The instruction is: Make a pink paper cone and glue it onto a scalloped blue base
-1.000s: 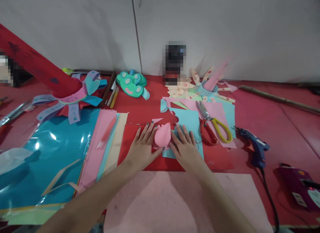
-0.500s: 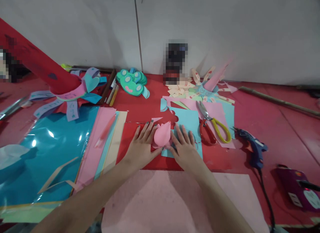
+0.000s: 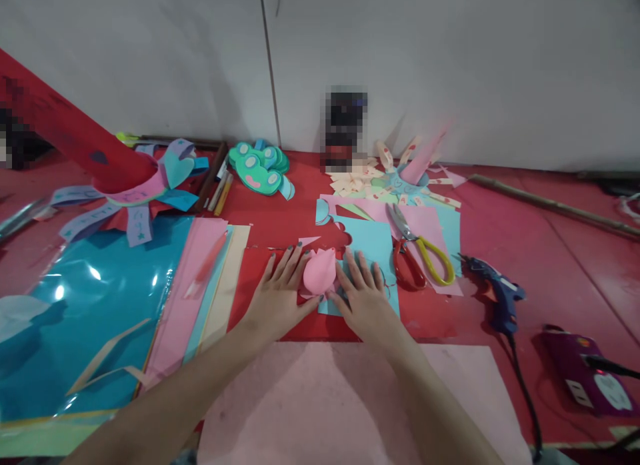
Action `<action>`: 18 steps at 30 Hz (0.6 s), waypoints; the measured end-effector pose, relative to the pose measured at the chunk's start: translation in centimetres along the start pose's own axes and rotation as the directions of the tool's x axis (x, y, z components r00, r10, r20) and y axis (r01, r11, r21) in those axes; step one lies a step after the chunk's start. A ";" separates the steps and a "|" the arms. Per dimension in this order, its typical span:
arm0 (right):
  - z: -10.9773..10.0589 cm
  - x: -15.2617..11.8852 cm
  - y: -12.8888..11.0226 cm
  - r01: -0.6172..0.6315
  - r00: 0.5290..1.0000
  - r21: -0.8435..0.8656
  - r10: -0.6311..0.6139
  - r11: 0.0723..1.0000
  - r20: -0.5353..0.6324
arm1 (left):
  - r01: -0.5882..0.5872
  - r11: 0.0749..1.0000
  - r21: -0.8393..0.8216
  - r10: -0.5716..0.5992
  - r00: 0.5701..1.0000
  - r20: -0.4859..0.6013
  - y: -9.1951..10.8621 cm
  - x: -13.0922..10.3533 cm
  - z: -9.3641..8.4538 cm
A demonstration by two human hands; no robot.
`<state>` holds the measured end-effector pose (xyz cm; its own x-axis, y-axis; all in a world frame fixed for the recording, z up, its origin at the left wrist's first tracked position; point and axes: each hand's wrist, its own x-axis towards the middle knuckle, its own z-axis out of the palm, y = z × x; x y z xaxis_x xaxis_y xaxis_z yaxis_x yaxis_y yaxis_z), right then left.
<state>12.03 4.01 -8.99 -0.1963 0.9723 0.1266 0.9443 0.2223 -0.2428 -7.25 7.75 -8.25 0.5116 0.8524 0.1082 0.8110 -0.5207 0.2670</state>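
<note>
A pink paper cone (image 3: 319, 272) with a toothed paper edge around it lies on the red table in the middle of the view. Flat on the table at its left is my left hand (image 3: 281, 285), fingers stretched out and the thumb at the cone's near edge. My right hand (image 3: 365, 286) rests on the cone's right side, fingers spread over a light blue paper sheet (image 3: 376, 235) with cut-out curves. Neither hand is wrapped around anything. The undersides of my palms are hidden.
Scissors (image 3: 420, 245) with red and yellow handles lie right of my hands, beside a blue glue gun (image 3: 500, 292) and a purple power strip (image 3: 583, 372). Green paper frogs (image 3: 257, 168) and a red cone hat (image 3: 115, 158) stand left, near stacked coloured paper (image 3: 167, 305).
The whole scene has shifted slightly left in the view. Both hands keep their place around the pink cone, with fingers still spread.
</note>
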 end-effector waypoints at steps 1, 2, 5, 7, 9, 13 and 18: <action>-0.1 0.0 0.0 -0.001 1.000 -0.010 0.001 1.000 0.010 | 0.002 1.000 0.004 -0.002 1.000 0.006 0.0 0.0 -0.1; -0.1 0.0 -0.1 -0.003 1.000 -0.020 0.003 1.000 0.021 | 0.005 1.000 0.009 -0.005 1.000 0.010 0.1 0.0 -0.2; -0.4 0.1 -0.2 -0.012 0.998 -0.047 0.015 0.999 0.059 | 0.013 1.000 0.028 -0.014 1.000 0.024 0.2 0.0 -0.3; -0.6 0.2 -0.3 -0.013 0.997 -0.061 0.018 0.998 0.075 | 0.014 0.999 0.043 -0.016 0.999 0.033 0.2 0.0 -0.3; -0.7 0.2 -0.3 -0.011 0.997 -0.074 0.017 0.997 0.082 | 0.020 0.998 0.058 -0.022 0.999 0.039 0.3 0.1 -0.3; -0.7 0.2 -0.3 -0.005 0.996 -0.090 0.013 0.996 0.087 | 0.035 0.997 0.072 -0.038 0.999 0.039 0.4 0.1 -0.2; -0.6 0.2 -0.3 -0.008 0.997 -0.089 0.015 0.996 0.077 | 0.033 0.998 0.059 -0.036 0.999 0.041 0.4 0.0 -0.3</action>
<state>11.85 4.06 -8.32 -0.2017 0.9782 0.0485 0.9656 0.2069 -0.1577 -7.02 7.62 -7.87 0.4936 0.8677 0.0588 0.8428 -0.4940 0.2138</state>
